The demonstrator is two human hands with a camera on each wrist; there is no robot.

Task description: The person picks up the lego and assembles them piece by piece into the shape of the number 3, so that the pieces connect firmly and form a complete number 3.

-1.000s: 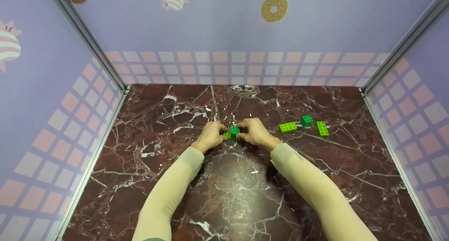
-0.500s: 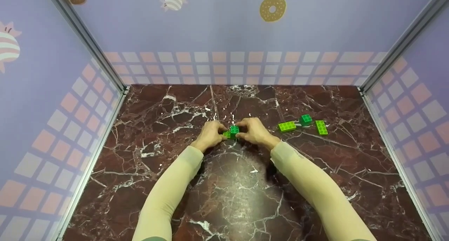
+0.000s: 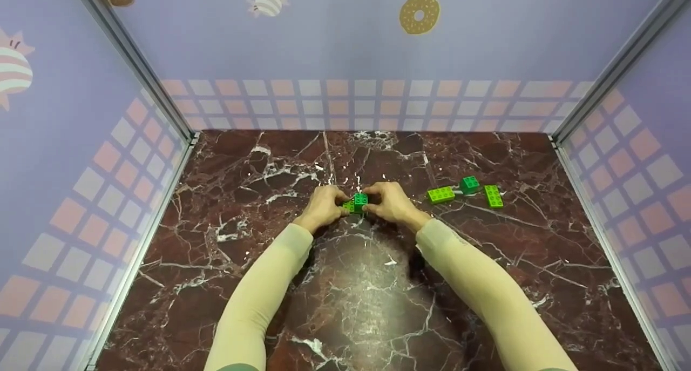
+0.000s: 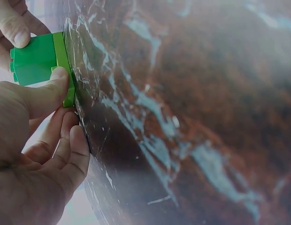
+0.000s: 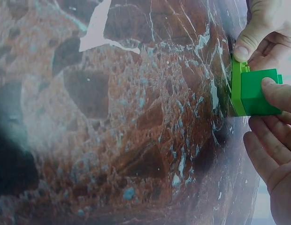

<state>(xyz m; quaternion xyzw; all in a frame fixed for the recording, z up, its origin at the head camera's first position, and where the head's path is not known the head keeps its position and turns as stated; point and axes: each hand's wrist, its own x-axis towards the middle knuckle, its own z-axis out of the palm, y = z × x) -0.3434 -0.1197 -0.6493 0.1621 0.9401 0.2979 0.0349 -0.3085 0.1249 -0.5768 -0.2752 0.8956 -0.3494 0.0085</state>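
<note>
A dark green building block (image 3: pixel 360 200) sits on one end of a flat lime green building block (image 3: pixel 349 206), near the middle of the marbled table. My left hand (image 3: pixel 324 206) pinches the lime block at its free end; in the left wrist view its thumb (image 4: pixel 59 77) presses on that block's studs. My right hand (image 3: pixel 393 202) holds the dark green block between thumb and fingers. The right wrist view shows the dark block's base (image 5: pixel 258 93) flush against the lime block (image 5: pixel 237 86), with the lime block low at the table surface.
To the right lie a lime green block (image 3: pixel 441 195), another dark green block (image 3: pixel 469 185) and a second lime green block (image 3: pixel 493 196). Patterned panels with metal corner strips enclose the marbled table (image 3: pixel 243 263) at the back, left and right.
</note>
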